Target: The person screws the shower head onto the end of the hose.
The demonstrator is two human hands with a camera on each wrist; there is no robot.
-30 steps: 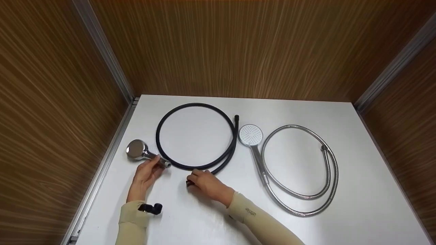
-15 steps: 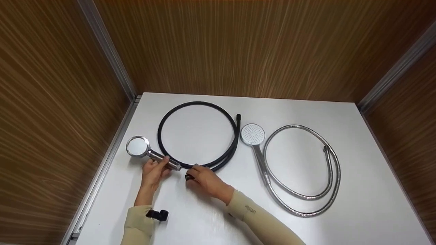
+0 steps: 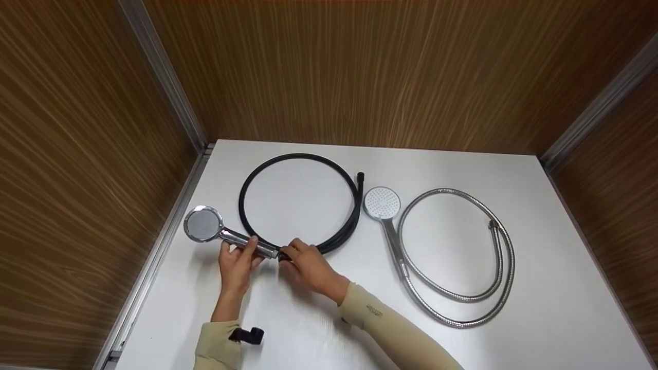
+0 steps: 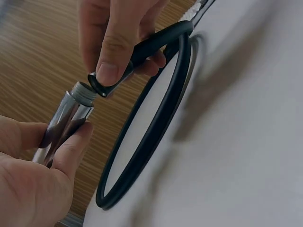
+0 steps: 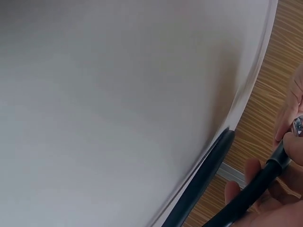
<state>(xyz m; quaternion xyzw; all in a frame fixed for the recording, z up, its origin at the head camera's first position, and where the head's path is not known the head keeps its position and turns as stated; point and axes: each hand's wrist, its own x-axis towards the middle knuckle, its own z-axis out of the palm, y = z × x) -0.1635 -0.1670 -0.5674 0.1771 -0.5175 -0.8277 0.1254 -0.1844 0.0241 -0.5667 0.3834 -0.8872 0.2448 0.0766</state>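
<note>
In my left hand [image 3: 236, 270] I hold a chrome shower head [image 3: 203, 224] by its handle, its round face turned up above the table. The handle's threaded end [image 4: 83, 93] points at the black shower hose [image 3: 295, 155]. My right hand [image 3: 311, 270] pinches that hose by its end fitting [image 4: 102, 85], thumb on one side and fingers behind. In the left wrist view the fitting's rim is tilted and right beside the thread; whether they touch I cannot tell. The rest of the hose lies coiled on the table.
A second shower head [image 3: 382, 203], white-faced, lies to the right of the black coil. Its handle end meets a coiled silver metal hose [image 3: 509, 257]. Wood-grain walls [image 3: 334, 72] enclose the white table [image 3: 545, 216] at the back and sides.
The left hand has brought the shower head rightward and turned its face upward. Its threaded end has come up to the hose fitting. My right hand has shifted slightly up with the hose end.
</note>
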